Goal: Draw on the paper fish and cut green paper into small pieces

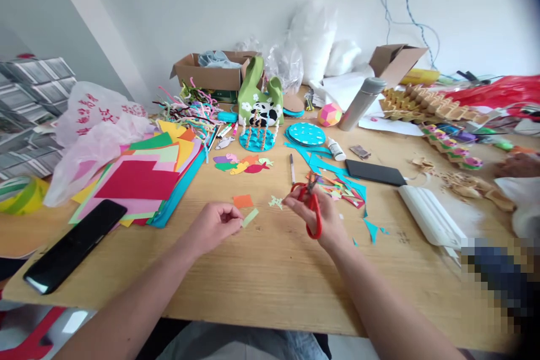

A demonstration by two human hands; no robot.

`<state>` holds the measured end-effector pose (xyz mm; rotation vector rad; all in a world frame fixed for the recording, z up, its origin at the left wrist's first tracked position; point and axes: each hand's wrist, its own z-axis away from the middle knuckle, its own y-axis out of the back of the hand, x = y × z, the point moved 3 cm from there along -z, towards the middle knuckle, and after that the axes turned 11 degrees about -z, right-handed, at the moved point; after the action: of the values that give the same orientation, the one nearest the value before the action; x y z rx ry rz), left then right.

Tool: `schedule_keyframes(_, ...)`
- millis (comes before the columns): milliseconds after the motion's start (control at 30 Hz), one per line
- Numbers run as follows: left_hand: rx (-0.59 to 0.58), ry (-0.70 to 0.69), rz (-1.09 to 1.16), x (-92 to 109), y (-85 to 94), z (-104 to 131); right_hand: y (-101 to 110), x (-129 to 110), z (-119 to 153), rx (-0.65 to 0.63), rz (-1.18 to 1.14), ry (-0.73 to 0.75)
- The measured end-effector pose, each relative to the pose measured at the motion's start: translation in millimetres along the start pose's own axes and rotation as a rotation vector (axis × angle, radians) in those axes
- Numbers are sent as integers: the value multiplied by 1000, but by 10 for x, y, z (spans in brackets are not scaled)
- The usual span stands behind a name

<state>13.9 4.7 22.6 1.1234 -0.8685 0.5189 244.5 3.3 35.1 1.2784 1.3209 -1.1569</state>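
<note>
Between the thumb and fingers of my left hand (217, 228) is a narrow strip of pale green paper (250, 217). My right hand (327, 216) is closed around a pair of red-handled scissors (313, 215), whose blades point away from me. An orange paper piece (243, 201) lies just beyond my left fingertips. Near my right fingertips is a small heap of pale green paper cuttings (276, 202). Several coloured paper fish (239, 166) lie farther back, and a pen (292, 169) rests to their right.
Coloured sheets (137, 180) and a black phone (76, 246) lie on the left. Blue paper scraps (371, 230), a black power bank (374, 172) and a white device (430, 216) are on the right. Behind stand a panda-patterned green bag (261, 102) and a grey flask (361, 104).
</note>
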Motion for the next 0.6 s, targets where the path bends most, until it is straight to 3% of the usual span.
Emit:
schedule_keyframes(100, -38, 25, 59, 127, -134, -118, -104, 30, 37, -213, -127, -95)
schedule_keyframes(167, -50, 14, 42, 185, -211, -167, -139, 45, 54, -249, -153, -115)
schedule_keyframes(300, -72, 2, 50, 249, -302, -239, -138, 55, 52, -159, -162, -158)
schedule_keyframes(467, -159, -7, 283, 297, -383, -314, -84, 51, 23, -61, -206, -129)
schedule_keyframes(600, -118, -47, 393, 339, -391, -381, -43, 77, 11, -13, -243, -111)
